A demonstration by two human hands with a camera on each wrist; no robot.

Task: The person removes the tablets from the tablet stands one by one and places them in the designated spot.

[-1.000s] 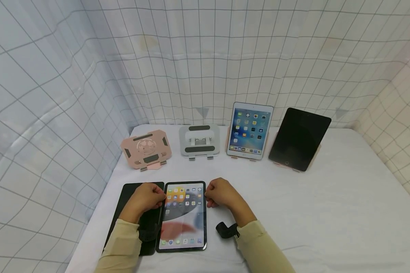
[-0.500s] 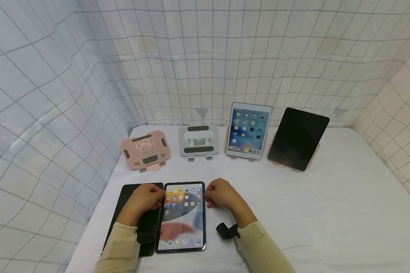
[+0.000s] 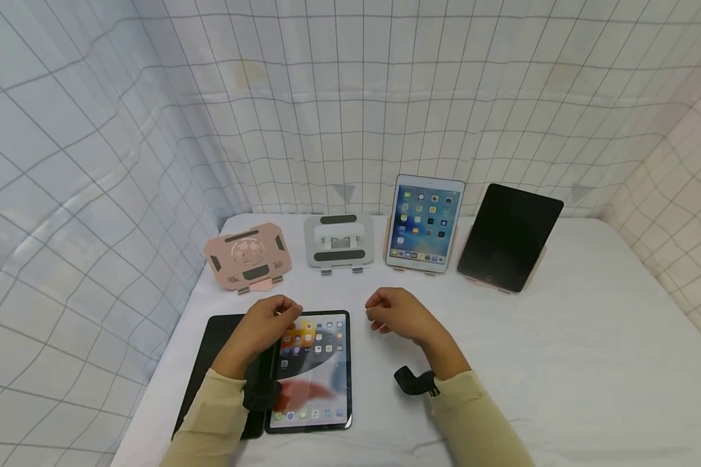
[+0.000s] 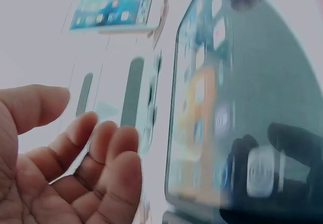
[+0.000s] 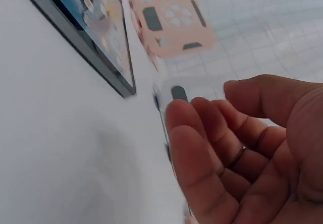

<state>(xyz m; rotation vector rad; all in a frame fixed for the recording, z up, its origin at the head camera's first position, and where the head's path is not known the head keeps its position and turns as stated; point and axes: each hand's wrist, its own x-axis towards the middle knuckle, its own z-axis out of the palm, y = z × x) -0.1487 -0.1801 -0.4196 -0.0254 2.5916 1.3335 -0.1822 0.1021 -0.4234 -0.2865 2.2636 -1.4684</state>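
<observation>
A tablet (image 3: 315, 383) with a lit home screen lies flat at the front of the white surface, beside a black tablet-like slab (image 3: 219, 350) on its left. Over the upper left corner of the lit tablet hovers my left hand (image 3: 264, 327), fingers loosely bent, thumb apart from them and nothing between. My right hand (image 3: 404, 316) is off the tablet's right edge, above the cloth, its fingers loosely curved and holding nothing. In the left wrist view the hand (image 4: 86, 163) is apart from the tablet; the right wrist view shows bare fingers (image 5: 189, 158) too.
Along the back stand a pink tablet stand (image 3: 248, 256), a grey stand (image 3: 339, 241), a white tablet (image 3: 425, 224) propped on a stand and a dark tablet (image 3: 511, 238) leaning on another. Checked fabric (image 3: 356, 104) hangs behind and at both sides.
Both hands have let go of the lit tablet's side edges. The left hand has risen forward and rightward; the right hand has moved away to the right. The tablet stays in place.
</observation>
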